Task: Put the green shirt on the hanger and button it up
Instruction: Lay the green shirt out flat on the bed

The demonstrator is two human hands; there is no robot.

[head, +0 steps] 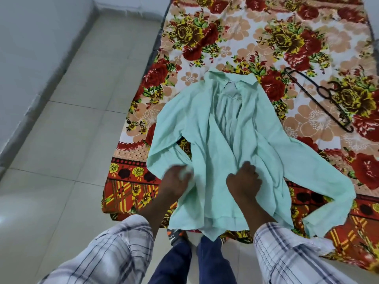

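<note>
At the bottom of the frame two forearms in checked sleeves reach forward and down over the near edge of the bed. Both hands are planted on the lower part of the green shirt, just below the middle of the frame. The left hand has its fingers curled into a bunch of cloth at the shirt's left front panel. The right hand is knuckles-up with its fingers bent round a fold near the middle opening, so each appears to be grasping fabric rather than resting flat. The shirt lies spread on the flowered bedsheet, front side up, hem towards the person and collar away. Its two front panels hang loosely apart, so it looks unbuttoned, and one long sleeve trails towards the lower right. Farther off, in the upper right of the frame, the dark hanger lies flat on the bed, well apart from the shirt and touched by neither hand. By my reading the task has barely begun: the shirt is only being straightened or opened out. Fetching the hanger, fitting it into the shoulders and doing up the buttons are not yet done.
</note>
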